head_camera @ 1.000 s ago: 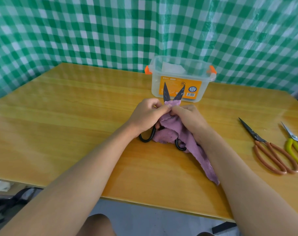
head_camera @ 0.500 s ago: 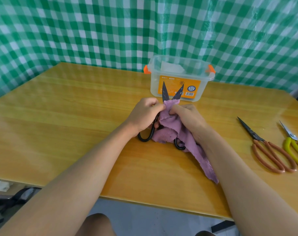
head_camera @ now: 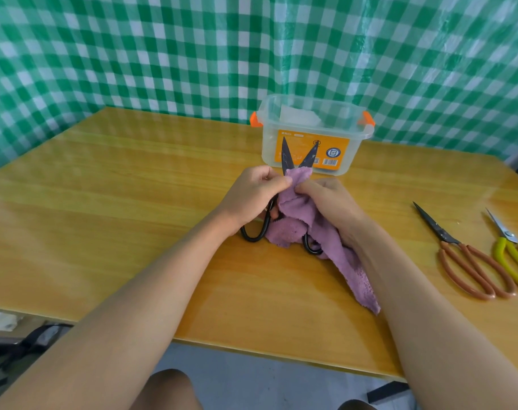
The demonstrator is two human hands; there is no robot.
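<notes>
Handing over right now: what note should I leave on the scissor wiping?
Left hand grips the black scissors near the pivot; its loop handles rest on the table.
Right hand holds the purple cloth around the open blades, tips bare, pointing at the clear plastic box.
Done: cloth wrapped at blade base.
Left: probably wipe out to the tips, then the brown-handled scissors and yellow-handled scissors at right.

The black scissors point(head_camera: 286, 157) were held pointing away, blades splayed open; a crumpled purple cloth point(head_camera: 296, 209) was wrapped, apparently, around their pivot.
</notes>
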